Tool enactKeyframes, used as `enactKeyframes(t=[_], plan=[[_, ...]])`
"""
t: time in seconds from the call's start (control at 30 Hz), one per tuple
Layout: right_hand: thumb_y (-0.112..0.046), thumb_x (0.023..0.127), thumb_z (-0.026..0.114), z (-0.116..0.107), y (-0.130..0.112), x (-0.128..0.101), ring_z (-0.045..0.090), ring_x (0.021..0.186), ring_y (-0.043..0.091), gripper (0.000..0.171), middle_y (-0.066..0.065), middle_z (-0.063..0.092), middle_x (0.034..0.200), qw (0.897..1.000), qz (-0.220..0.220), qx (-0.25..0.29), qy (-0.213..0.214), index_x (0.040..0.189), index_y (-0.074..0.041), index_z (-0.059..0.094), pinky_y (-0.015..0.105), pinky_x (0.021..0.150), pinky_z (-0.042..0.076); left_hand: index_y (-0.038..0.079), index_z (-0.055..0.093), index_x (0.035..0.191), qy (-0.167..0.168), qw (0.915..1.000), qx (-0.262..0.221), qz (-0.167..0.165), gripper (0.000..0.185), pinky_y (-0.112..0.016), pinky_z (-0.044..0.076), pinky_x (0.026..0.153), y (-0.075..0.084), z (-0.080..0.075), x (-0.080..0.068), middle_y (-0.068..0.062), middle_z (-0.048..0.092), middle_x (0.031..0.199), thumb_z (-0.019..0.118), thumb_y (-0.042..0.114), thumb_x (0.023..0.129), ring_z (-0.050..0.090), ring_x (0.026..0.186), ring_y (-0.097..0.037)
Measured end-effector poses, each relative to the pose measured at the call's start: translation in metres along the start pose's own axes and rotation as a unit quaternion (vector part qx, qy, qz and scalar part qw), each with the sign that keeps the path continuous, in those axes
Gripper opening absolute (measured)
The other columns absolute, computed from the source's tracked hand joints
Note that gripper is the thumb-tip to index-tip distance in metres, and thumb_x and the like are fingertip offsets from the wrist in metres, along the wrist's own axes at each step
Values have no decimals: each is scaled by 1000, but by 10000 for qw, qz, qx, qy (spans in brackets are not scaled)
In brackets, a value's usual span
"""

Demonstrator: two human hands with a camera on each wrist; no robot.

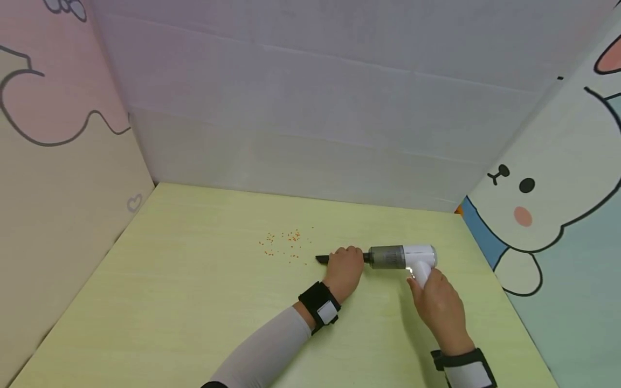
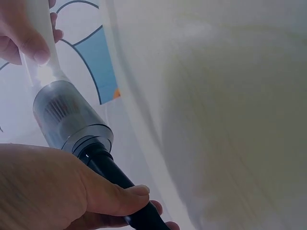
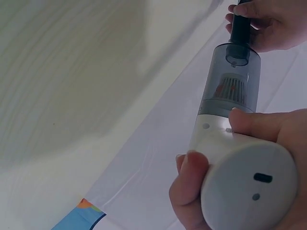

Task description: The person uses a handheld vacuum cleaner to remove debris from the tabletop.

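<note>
A small white handheld vacuum (image 1: 405, 257) with a grey clear dust cup (image 3: 231, 85) and a black nozzle (image 1: 323, 259) lies low over the yellow-green table (image 1: 194, 302), nozzle pointing left. My right hand (image 1: 439, 307) grips its white handle (image 3: 240, 177) from below. My left hand (image 1: 345, 269) curls round the black nozzle (image 2: 115, 177) just ahead of the dust cup (image 2: 72, 120). A scatter of small orange crumbs (image 1: 286, 245) lies on the table a short way left of the nozzle tip.
Panels close the table on three sides: a pale grey back wall (image 1: 310, 118), a pink and cream panel (image 1: 58, 161) on the left, and a cartoon rabbit panel (image 1: 548, 215) on the right. Bare tabletop stretches to the left and front.
</note>
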State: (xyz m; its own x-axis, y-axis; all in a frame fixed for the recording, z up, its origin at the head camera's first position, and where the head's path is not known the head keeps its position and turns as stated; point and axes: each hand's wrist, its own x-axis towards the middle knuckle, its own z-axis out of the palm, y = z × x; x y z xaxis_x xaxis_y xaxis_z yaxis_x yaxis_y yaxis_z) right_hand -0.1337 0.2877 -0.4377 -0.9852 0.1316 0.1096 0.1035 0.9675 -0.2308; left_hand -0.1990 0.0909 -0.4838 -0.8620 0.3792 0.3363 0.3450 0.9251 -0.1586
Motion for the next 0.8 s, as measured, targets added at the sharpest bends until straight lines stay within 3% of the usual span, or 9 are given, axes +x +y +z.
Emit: enactKeyframes(t=[0.8], plan=[[-27, 96, 69, 5, -6, -6, 61, 64, 37, 53, 32, 59, 85, 9991, -277, -26, 329, 109, 20, 47, 49, 51, 52, 14, 72, 99, 121, 9999, -45, -21, 11, -33, 61, 69, -5, 8, -4, -1, 67, 86, 72, 25, 96, 68, 75, -18]])
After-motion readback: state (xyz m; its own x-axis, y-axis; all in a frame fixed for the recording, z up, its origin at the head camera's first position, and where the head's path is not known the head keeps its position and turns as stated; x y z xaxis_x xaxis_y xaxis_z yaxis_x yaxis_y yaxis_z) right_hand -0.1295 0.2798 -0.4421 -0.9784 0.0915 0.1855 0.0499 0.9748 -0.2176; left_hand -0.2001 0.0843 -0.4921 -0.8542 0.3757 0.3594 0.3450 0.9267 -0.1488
